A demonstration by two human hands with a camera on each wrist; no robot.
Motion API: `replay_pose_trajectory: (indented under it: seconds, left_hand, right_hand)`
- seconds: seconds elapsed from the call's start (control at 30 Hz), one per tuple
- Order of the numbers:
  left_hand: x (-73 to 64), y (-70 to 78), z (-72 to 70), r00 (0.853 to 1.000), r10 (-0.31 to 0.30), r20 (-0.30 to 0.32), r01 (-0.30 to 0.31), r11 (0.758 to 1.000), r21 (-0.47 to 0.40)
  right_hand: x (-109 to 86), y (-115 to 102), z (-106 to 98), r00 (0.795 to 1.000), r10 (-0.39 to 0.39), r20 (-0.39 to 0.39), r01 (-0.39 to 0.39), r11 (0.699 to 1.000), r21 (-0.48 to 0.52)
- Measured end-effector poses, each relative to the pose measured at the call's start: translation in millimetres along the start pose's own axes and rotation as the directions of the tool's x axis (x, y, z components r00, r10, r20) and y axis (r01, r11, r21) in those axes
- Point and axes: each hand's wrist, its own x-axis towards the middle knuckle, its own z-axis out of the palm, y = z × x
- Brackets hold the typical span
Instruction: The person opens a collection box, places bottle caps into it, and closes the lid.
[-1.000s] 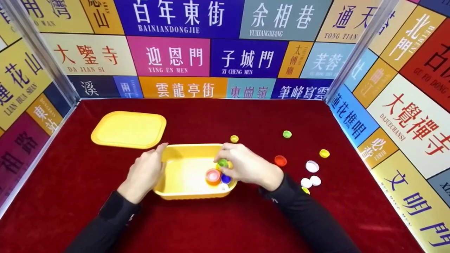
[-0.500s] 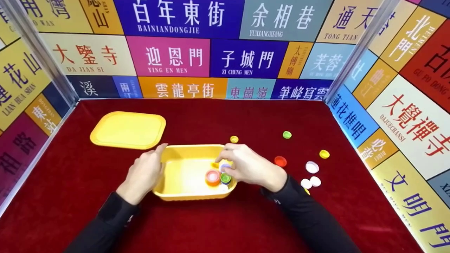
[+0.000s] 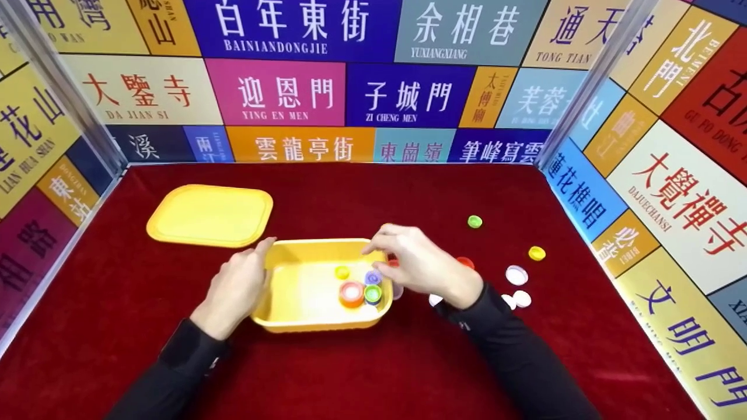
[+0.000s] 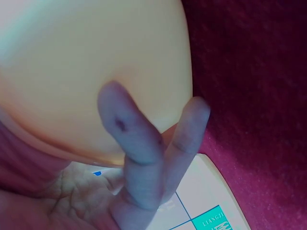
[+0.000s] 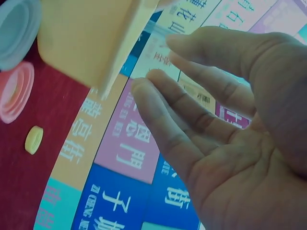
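Note:
My left hand [image 3: 236, 286] grips the left end of a yellow plastic box [image 3: 303, 324]; in the left wrist view its fingers [image 4: 144, 143] lie at the box wall. My right hand [image 3: 423, 259] hovers over the box's right rim, fingers spread and holding nothing, as the right wrist view shows. Inside the box, toward the right, are several bottle caps: a yellow cap [image 3: 342, 272], a lilac cap [image 3: 372, 277], a red-orange cap [image 3: 351, 294] with a paler one in it, and a green cap [image 3: 372, 293] over a blue one. A white cap lies by the front wall.
The flat yellow lid [image 3: 210, 216] lies back left. On the red cloth to the right are a green cap [image 3: 474, 221], a yellow cap [image 3: 537, 253], a white cap [image 3: 516, 275] and others, some partly behind my right hand. Printed walls enclose the table.
My right hand put the green cap over the blue one, then left the lilac cap in the box; it has now lifted away to the right. My left hand stays at the box.

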Motion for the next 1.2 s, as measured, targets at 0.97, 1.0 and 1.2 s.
replay_pose_trajectory:
  seconds: [0.97,1.0,1.2]
  left_hand:
    - [-0.9,-0.9,0.4,1.000,0.002,0.016,-0.002,1.000,-0.006]
    - [-0.7,-0.9,0.2,1.000,0.003,0.014,-0.003,1.000,-0.005]
    - [0.3,-0.9,-0.3,1.000,0.003,0.009,-0.003,1.000,-0.008]
  right_hand:
    - [-49.3,159.5,-38.0,0.812,0.571,-0.123,-0.579,0.814,-0.044]
    - [-50.9,162.2,-37.7,0.804,0.584,-0.107,-0.592,0.804,-0.055]
    - [-57.4,173.4,-35.2,0.757,0.653,-0.023,-0.652,0.753,-0.085]
